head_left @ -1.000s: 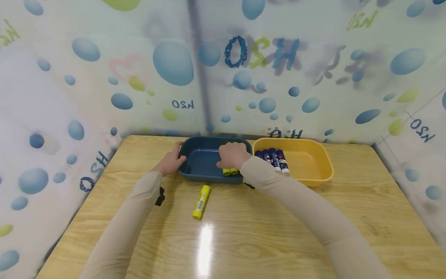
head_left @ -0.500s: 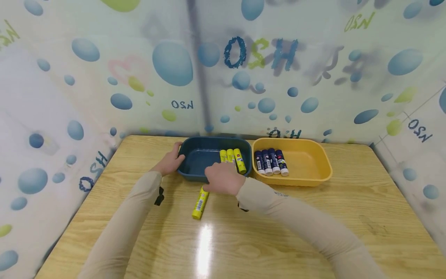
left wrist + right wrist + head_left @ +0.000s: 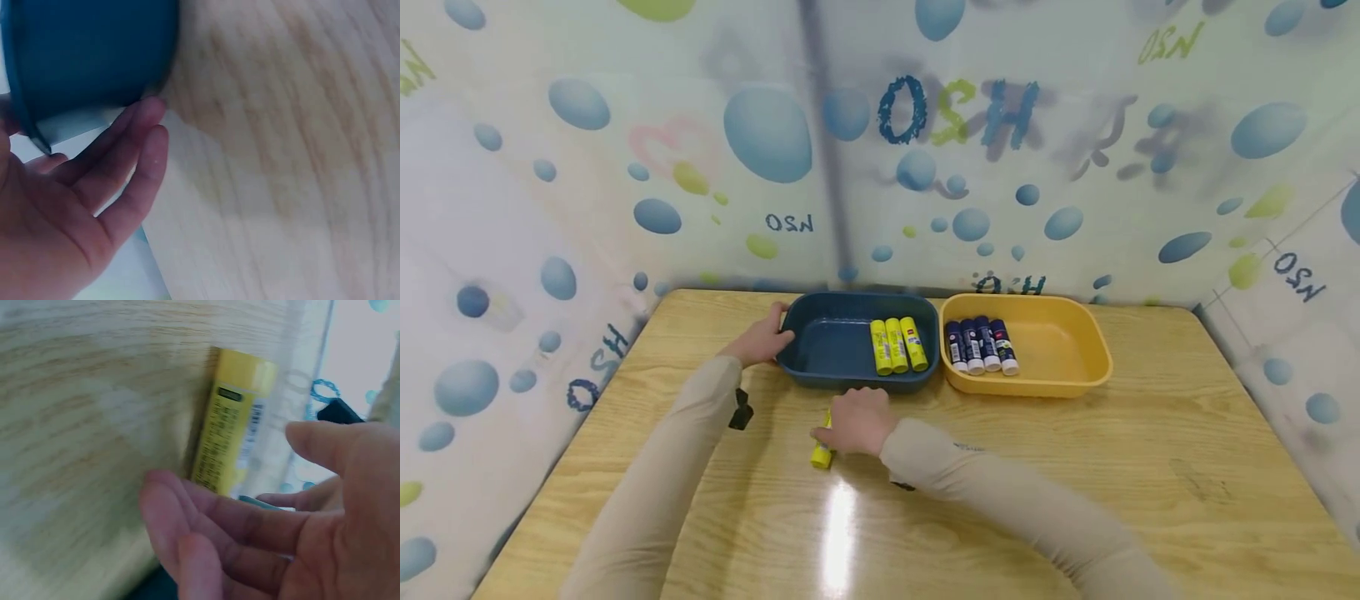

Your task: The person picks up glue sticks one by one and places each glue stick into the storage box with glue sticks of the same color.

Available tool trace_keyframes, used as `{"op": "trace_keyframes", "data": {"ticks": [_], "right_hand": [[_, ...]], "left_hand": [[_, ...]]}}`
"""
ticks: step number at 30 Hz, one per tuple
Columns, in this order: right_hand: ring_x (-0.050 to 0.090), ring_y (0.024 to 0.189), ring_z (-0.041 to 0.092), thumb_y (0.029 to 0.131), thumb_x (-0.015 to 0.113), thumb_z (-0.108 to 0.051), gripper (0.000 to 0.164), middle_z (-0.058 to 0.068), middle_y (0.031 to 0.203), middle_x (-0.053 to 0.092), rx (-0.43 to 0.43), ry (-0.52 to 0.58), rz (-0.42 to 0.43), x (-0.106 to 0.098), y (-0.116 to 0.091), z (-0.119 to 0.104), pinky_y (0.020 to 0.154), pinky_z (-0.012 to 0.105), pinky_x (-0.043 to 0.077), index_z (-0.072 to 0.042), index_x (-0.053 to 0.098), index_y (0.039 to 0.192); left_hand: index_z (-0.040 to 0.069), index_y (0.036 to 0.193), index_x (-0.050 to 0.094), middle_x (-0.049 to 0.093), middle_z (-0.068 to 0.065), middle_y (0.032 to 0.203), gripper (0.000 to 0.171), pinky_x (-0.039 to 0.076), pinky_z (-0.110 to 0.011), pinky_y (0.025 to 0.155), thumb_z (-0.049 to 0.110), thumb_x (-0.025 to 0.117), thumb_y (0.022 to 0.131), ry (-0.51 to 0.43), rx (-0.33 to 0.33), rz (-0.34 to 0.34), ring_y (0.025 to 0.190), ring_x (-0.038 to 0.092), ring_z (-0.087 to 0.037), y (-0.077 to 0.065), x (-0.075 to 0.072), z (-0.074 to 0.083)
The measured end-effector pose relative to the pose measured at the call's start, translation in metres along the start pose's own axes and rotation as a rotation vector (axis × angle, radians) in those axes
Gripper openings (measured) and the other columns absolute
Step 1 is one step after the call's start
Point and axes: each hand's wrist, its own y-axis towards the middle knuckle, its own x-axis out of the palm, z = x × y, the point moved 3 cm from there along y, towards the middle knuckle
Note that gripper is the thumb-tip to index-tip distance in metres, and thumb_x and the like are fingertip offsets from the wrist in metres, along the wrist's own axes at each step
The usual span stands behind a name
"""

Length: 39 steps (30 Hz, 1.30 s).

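A dark blue plastic bin (image 3: 820,382) stands at the back of the table, with 3 yellow glue sticks (image 3: 897,346) side by side at its right end. My left hand (image 3: 761,337) holds the bin's left end; in the left wrist view, fingertips (image 3: 150,115) touch its outer wall. In front of the bin, another yellow glue stick (image 3: 228,425) lies on the wooden table. My right hand (image 3: 861,421) is over this stick and partly hides it in the head view. In the right wrist view, the thumb and fingers are spread apart around it, without a pinch.
Right beside the blue bin stands a yellow-orange bin (image 3: 1060,354) with several dark blue glue sticks (image 3: 979,344) at its left end. A wall covering with printed drops (image 3: 767,133) rises behind the wooden table (image 3: 1037,467).
My right hand has come out of the blue bin and moved toward me, down to the loose yellow glue stick. The 3 yellow sticks inside are now uncovered. My left hand stays on the bin.
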Motion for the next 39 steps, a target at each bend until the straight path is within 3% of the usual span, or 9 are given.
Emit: {"op": "trace_keyframes", "data": {"ticks": [4, 9, 13, 16, 22, 29, 39], "right_hand": [[0.055, 0.062, 0.018, 0.092, 0.049, -0.063, 0.054, 0.001, 0.069, 0.056, 0.032, -0.008, 0.026, 0.004, 0.006, -0.003, 0.059, 0.033, 0.043, -0.016, 0.064, 0.069], [0.056, 0.064, 0.018, 0.091, 0.054, -0.058, 0.050, 0.002, 0.071, 0.059, 0.028, -0.020, 0.030, 0.006, 0.011, -0.008, 0.059, 0.033, 0.045, -0.015, 0.067, 0.071], [0.055, 0.061, 0.016, 0.091, 0.058, -0.053, 0.044, 0.000, 0.069, 0.058, 0.027, -0.013, 0.025, 0.007, 0.012, -0.009, 0.055, 0.033, 0.044, -0.014, 0.069, 0.074], [0.053, 0.058, 0.015, 0.091, 0.059, -0.052, 0.043, -0.001, 0.065, 0.056, 0.030, -0.004, 0.033, 0.007, 0.012, -0.010, 0.053, 0.031, 0.043, -0.015, 0.066, 0.070], [0.052, 0.057, 0.014, 0.090, 0.062, -0.049, 0.042, -0.003, 0.062, 0.054, 0.030, -0.002, 0.046, 0.009, 0.012, -0.010, 0.053, 0.030, 0.043, -0.017, 0.060, 0.062], [0.052, 0.056, 0.014, 0.087, 0.067, -0.044, 0.033, -0.001, 0.062, 0.054, 0.039, 0.018, 0.040, 0.009, 0.009, -0.007, 0.053, 0.032, 0.044, -0.014, 0.065, 0.072], [0.051, 0.055, 0.015, 0.086, 0.070, -0.038, 0.033, -0.001, 0.061, 0.054, 0.025, 0.077, 0.037, 0.010, 0.003, 0.001, 0.052, 0.030, 0.042, -0.013, 0.061, 0.068]], "left_hand": [[0.001, 0.149, 0.008, 0.032, -0.043, 0.137, 0.056, 0.055, -0.045, 0.072, 0.011, 0.037, 0.102, -0.050, -0.021, -0.043, 0.115, 0.050, -0.049, -0.002, -0.005, 0.002], [0.002, 0.151, 0.009, 0.037, -0.040, 0.135, 0.059, 0.054, -0.047, 0.076, 0.011, 0.041, 0.103, -0.175, -0.085, -0.112, 0.104, 0.059, -0.045, -0.002, -0.010, -0.002], [-0.005, 0.149, 0.016, 0.046, -0.037, 0.129, 0.057, 0.053, -0.048, 0.078, 0.013, 0.044, 0.102, -0.247, -0.124, -0.155, 0.095, 0.065, -0.035, -0.004, -0.012, -0.005], [-0.008, 0.146, 0.023, 0.052, -0.035, 0.123, 0.054, 0.053, -0.047, 0.079, 0.012, 0.046, 0.101, -0.276, -0.131, -0.154, 0.091, 0.066, -0.030, -0.006, -0.012, -0.004], [-0.010, 0.147, 0.021, 0.052, -0.037, 0.124, 0.058, 0.053, -0.046, 0.079, 0.010, 0.048, 0.100, -0.275, -0.143, -0.141, 0.085, 0.068, -0.026, -0.009, -0.012, -0.001], [-0.012, 0.146, 0.021, 0.058, -0.036, 0.113, 0.058, 0.054, -0.044, 0.075, 0.008, 0.049, 0.099, -0.286, -0.139, -0.114, 0.074, 0.068, -0.021, -0.006, -0.010, -0.005], [-0.010, 0.140, 0.030, 0.065, -0.030, 0.100, 0.050, 0.055, -0.042, 0.071, 0.007, 0.051, 0.098, -0.262, -0.122, -0.091, 0.068, 0.068, -0.019, -0.001, -0.010, -0.008]]}}
